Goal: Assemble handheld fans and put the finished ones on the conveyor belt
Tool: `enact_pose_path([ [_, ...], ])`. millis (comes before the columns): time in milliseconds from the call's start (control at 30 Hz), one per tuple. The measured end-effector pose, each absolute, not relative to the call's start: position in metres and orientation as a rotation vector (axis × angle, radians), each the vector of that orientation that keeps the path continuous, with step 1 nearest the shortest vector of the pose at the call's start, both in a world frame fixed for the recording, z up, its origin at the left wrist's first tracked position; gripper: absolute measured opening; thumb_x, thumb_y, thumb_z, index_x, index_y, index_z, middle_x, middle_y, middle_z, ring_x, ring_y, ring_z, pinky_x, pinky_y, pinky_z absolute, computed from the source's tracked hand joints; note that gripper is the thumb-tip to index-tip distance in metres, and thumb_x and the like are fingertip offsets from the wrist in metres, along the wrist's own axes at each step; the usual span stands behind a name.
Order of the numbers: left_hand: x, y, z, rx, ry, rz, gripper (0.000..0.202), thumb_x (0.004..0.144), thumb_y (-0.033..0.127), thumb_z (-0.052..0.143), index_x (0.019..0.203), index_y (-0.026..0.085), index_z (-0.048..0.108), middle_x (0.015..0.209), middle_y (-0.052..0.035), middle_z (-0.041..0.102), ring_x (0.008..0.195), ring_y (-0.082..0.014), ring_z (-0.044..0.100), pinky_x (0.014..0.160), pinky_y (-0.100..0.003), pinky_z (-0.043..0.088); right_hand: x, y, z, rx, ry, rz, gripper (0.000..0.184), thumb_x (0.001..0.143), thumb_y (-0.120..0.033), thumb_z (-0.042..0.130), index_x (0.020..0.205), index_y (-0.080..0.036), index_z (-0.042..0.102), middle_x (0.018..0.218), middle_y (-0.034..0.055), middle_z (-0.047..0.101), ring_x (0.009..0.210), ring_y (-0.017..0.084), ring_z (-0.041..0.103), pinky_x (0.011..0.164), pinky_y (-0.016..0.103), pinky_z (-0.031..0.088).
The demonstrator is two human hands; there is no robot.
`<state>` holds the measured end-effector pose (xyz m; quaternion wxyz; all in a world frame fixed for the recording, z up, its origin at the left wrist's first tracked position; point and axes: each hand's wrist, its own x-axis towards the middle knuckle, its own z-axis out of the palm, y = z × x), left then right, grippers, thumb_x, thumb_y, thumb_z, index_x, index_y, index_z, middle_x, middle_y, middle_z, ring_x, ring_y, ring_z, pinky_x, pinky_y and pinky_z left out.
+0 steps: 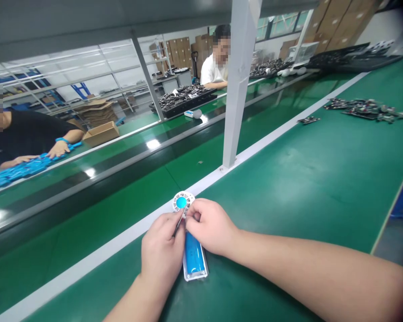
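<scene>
So what does the left hand (161, 250) have?

It pinches slim metal tweezers (178, 225) between thumb and fingers, their tips up against a white disc (182, 201) with a round blue centre.

And the right hand (210, 226)?

Curled, not spread, its fingertips (192, 218) closing on the lower edge of that disc, so the two hands nearly touch.

Where does the disc sit?

Between both hands, just past the end of a blue cylinder (193, 252) lying in a white holder (195, 278) right beneath the palms. Whether disc and cylinder touch, the fingers hide.

What's around them?

A green workbench (289, 188) with a white edge strip (121, 239), a white post (233, 89), and loose dark parts (366, 109) farther along. Across the line, a person in a white shirt (211, 71) sits beyond a black tray of parts (183, 100), and a person in a black shirt (27, 134) rests both hands on a heap of blue pieces (23, 167)
</scene>
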<state>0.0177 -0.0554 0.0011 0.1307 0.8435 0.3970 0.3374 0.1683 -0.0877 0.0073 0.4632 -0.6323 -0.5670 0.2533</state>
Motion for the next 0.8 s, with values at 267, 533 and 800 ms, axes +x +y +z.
enact_pose_path([
  [267, 0.014, -0.054, 0.001, 2.674, 1.056, 0.980, 0.033, 0.090, 0.019, 0.052, 0.118, 0.027, 0.067, 0.103, -0.0052, 0.070, 0.090, -0.0196, 0.066, 0.077, -0.030, 0.055, 0.167, -0.088, 0.007, -1.561, -1.394, 0.591, 0.013, 0.072, -0.010, 0.059, 0.062, -0.018, 0.057, 0.066, -0.0020, 0.057, 0.063, 0.013, 0.052, 0.059, 0.025, 0.038],
  [533, 0.017, -0.053, 0.007, 2.560, 1.102, 0.932, 0.028, 0.092, 0.019, 0.050, 0.111, 0.024, 0.071, 0.094, -0.0042, 0.070, 0.083, -0.0157, 0.065, 0.074, -0.025, 0.053, 0.171, -0.086, 0.004, -1.476, -1.426, 0.581, 0.013, 0.078, -0.012, 0.063, 0.067, -0.018, 0.065, 0.072, -0.0007, 0.062, 0.070, 0.014, 0.057, 0.066, 0.026, 0.044],
  [800, 0.013, -0.051, 0.014, 2.520, 0.958, 0.842, 0.029, 0.091, 0.017, 0.048, 0.104, 0.023, 0.073, 0.084, -0.0050, 0.065, 0.078, -0.0170, 0.060, 0.070, -0.028, 0.048, 0.173, -0.085, 0.003, -1.447, -1.463, 0.569, 0.015, 0.081, -0.012, 0.062, 0.066, -0.018, 0.064, 0.072, 0.0004, 0.062, 0.071, 0.015, 0.058, 0.066, 0.026, 0.045],
])
